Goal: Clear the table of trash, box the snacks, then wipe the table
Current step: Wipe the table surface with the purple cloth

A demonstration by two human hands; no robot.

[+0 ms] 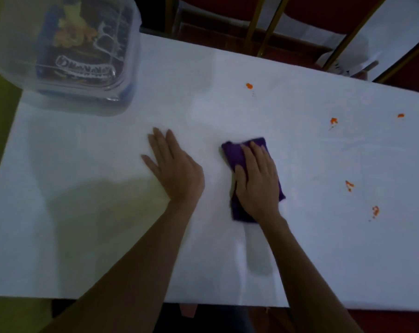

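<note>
A folded purple cloth (235,156) lies on the white table (83,212) near the middle. My right hand (257,181) presses flat on top of it, fingers spread over the cloth. To its left my left hand (173,168) rests palm down on the bare table, fingers apart, holding nothing. A clear plastic box (66,51) with snack packets inside stands at the far left corner. Several orange stains dot the right side of the table, such as the stain (249,86) at the back and another stain (349,185) further right.
Chairs with gold legs and red seats (263,25) stand beyond the far table edge. A white object (343,61) sits by the far right edge. The near table edge runs along the bottom, with a yellow-green surface at left.
</note>
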